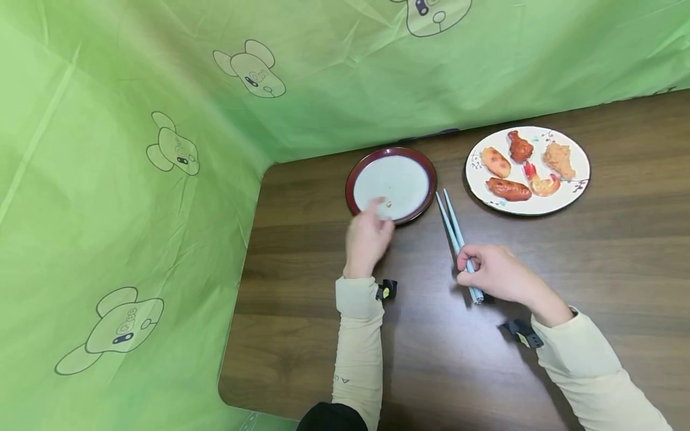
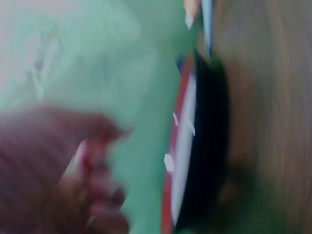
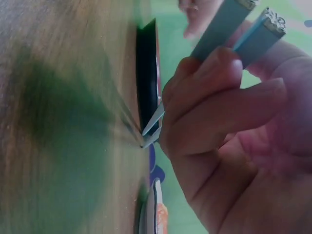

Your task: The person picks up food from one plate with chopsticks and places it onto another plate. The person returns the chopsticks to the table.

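Note:
My right hand (image 1: 498,272) pinches a pair of pale blue chopsticks (image 1: 451,224) near their thick ends. Their tips point away from me, beside the right edge of a round white plate with a red-brown rim (image 1: 353,188). In the right wrist view, the square butt ends of the chopsticks (image 3: 263,41) stick out past the curled fingers (image 3: 219,117). Over the near edge of the round plate is my left hand (image 1: 368,239), blurred, its fingers loosely bent with nothing seen between them. A tiny brownish spot (image 1: 389,204) shows on this plate.
At the back right lies an oval patterned plate (image 1: 477,187) bearing a drumstick (image 1: 520,147), a shrimp (image 1: 541,182), a sausage (image 1: 508,189), a battered piece (image 1: 559,159) and an oval golden piece (image 1: 495,162). Green cloth (image 1: 323,108) hangs behind and left of the wooden table (image 1: 291,287).

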`<state>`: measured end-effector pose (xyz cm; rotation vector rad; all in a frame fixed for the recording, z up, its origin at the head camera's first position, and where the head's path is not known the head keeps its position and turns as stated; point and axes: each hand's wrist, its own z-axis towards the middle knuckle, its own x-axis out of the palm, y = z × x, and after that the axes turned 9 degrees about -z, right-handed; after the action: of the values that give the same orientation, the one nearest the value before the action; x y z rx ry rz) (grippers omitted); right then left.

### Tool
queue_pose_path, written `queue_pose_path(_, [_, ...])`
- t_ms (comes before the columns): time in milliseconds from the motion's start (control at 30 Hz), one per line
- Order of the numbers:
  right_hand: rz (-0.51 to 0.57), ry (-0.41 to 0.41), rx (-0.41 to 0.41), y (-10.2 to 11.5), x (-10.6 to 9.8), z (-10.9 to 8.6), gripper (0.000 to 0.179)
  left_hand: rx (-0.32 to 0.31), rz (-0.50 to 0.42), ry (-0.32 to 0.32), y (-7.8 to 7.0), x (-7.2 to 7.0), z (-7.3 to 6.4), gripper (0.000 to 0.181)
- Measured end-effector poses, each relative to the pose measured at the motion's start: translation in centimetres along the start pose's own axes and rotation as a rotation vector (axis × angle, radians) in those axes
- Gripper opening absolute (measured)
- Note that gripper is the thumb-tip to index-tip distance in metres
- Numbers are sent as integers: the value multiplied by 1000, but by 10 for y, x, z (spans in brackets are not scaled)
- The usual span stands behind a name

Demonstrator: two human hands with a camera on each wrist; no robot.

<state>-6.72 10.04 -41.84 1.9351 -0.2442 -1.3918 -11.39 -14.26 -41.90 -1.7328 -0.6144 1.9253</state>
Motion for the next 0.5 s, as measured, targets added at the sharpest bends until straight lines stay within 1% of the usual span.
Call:
queue_pose_path(67, [21,-2,2,1,-2,0,14,160,32,206,-15,9,-5,53])
queue_pose_path(100, [26,-2,4,1,-2,0,14,218,43,302,-22,15,-7,57])
queue_pose_path(133, [29,0,5,1,-3,0,13,272,57,378,-28,23,-10,59])
queue_pose_path(167, [30,0,4,2,-4,0,13,314,64,434,-33,30,-13,61])
queue_pose_path(200, [34,3,4,2,-5,0,13,348,67,468,-38,38,-15,60])
queue_pose_path(267, [64,7,-3,2,-6,-1,13,417,101,481,-45,49,-19,52])
queue_pose_path(300, [97,9,-6,3,-7,-1,12,444,116,473,-47,52,-20,48])
queue_pose_path(400, [251,10,-30,4,-9,-3,6,502,128,408,-49,57,-20,36])
queue_pose_path(467, [336,-22,-62,5,-10,-3,5,514,115,364,-49,57,-20,33])
queue_pose_path(500, [354,-53,-81,6,-11,-4,8,519,96,342,-49,56,-19,33])
